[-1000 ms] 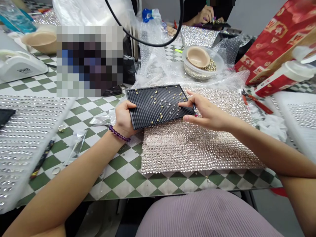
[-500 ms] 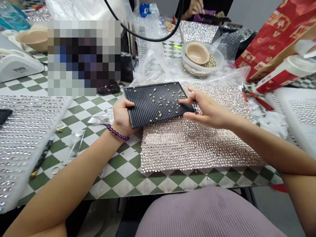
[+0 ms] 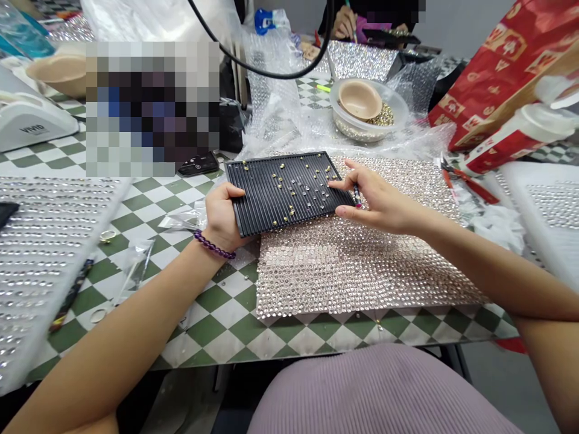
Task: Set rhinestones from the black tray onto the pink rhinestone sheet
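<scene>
A black ridged tray (image 3: 271,202) with several small gold and clear rhinestones scattered on it lies partly over a rhinestone-covered sheet (image 3: 353,271). My left hand (image 3: 222,216), with a purple bead bracelet at the wrist, grips the tray's left edge. My right hand (image 3: 377,200) rests at the tray's right edge, forefinger stretched onto the ridges, other fingers closed round a thin dark pen-like stick (image 3: 356,195).
A clear bowl (image 3: 398,114) of gold beads with a beige cup inside stands behind, amid bubble wrap. White rhinestone sheets (image 3: 40,241) lie left and right. A red bag (image 3: 502,66), red pliers (image 3: 470,187) and a phone (image 3: 199,163) are nearby. Another person's hands (image 3: 344,27) work at the far side.
The tray and both hands have hardly shifted; my right forefinger stays on the tray's right part. The person at the far side has moved their hands.
</scene>
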`<state>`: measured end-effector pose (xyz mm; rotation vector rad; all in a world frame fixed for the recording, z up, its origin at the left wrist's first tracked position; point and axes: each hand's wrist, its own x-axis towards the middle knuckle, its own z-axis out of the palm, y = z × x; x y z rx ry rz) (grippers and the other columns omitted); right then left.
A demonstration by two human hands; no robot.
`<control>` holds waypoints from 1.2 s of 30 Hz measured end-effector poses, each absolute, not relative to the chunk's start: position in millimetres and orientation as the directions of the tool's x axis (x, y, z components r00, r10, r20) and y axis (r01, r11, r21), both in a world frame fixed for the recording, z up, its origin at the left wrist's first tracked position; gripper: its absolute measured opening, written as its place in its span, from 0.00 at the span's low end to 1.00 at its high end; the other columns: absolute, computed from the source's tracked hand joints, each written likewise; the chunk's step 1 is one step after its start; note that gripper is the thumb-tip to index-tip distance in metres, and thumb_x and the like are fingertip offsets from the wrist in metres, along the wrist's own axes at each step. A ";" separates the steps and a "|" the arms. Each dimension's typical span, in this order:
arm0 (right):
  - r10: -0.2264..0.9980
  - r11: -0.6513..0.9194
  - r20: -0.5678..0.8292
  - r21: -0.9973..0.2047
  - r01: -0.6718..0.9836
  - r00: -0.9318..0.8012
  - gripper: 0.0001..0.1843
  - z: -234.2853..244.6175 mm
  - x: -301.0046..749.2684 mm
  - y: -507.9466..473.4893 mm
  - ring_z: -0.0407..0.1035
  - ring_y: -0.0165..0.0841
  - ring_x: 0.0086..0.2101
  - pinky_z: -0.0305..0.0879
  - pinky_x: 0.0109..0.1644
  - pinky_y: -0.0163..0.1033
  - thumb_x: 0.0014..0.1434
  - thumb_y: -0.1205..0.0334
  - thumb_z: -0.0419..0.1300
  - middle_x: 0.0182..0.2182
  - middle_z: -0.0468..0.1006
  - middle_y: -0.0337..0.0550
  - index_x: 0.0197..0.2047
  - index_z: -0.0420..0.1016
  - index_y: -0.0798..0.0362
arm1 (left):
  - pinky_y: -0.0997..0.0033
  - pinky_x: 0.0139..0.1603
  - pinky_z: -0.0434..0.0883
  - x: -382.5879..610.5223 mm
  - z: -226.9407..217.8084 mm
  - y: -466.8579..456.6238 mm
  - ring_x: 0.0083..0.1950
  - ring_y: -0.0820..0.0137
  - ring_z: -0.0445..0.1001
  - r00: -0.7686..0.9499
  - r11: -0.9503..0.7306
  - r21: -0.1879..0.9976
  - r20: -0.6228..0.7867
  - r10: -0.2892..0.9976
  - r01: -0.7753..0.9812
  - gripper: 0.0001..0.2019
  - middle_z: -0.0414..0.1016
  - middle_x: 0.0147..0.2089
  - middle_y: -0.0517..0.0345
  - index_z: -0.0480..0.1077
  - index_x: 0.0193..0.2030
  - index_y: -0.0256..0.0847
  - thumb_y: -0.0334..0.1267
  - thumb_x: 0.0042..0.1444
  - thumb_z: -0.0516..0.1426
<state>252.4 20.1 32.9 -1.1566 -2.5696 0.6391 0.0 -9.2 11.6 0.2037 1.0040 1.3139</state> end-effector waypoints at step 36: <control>0.755 0.605 0.079 -0.467 0.644 -0.651 0.16 30.5 243.3 37.9 0.43 0.47 0.69 0.47 0.70 0.61 0.59 0.49 0.58 0.57 0.72 0.52 0.45 0.61 0.49 | 0.48 0.52 0.74 -0.1 10.0 -9.4 0.52 0.50 0.75 -0.085 0.300 0.675 -0.475 0.876 -0.674 0.25 0.80 0.36 0.50 0.70 0.47 0.46 0.30 0.38 0.52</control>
